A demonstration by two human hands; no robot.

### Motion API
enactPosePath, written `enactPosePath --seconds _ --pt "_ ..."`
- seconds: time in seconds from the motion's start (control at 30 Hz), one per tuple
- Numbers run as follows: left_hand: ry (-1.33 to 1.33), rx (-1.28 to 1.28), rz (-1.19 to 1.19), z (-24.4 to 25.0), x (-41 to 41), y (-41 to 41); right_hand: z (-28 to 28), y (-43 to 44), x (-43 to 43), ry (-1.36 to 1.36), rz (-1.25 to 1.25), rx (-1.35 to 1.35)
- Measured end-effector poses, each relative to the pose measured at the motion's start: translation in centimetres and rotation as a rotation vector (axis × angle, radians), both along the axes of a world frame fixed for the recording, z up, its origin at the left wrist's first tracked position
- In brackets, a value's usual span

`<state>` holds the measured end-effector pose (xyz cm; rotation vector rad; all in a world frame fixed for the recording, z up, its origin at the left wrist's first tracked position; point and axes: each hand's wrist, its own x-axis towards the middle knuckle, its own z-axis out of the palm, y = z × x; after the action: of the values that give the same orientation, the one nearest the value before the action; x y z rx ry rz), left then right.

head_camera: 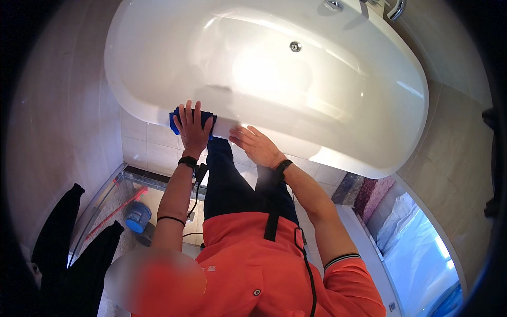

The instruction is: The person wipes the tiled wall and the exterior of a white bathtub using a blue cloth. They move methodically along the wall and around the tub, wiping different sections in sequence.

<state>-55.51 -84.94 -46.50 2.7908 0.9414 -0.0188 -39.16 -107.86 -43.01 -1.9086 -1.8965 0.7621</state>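
A folded blue cloth (174, 123) lies over the near rim of a white bathtub (150, 71). My left hand (194, 132) holds it there from above, palm down, with its fingers spread across the fabric. To the right of the cloth, my right hand (257, 146) is at the same rim. Its fingers are loosely apart and nothing shows in them. Some blur covers its fingertips, and whether they touch the tub I cannot tell.
A chrome drain (295, 46) is in the tub floor, with a chrome faucet (396, 10) at the far right. Behind glass at lower left are a blue bucket (138, 217) and a red pole (115, 218). A pink and maroon mat (370, 196) lies right. Black cables hang by my body.
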Motion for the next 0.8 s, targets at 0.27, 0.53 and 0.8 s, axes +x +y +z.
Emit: enactPosePath --seconds 0.27,0.53,0.8 --pt "0.051 -0.130 -0.086 0.4 2.7 -7.2 -0.3 -3.5 1.6 -0.041 0.032 -0.046" --pt "-0.092 -0.116 -0.098 0.3 1.8 -4.3 -0.5 -3.1 1.6 -0.036 0.025 -0.001" --pt "-0.063 0.047 0.203 -1.1 5.8 -6.7 -2.7 -3.8 2.4 -0.016 0.041 0.090"
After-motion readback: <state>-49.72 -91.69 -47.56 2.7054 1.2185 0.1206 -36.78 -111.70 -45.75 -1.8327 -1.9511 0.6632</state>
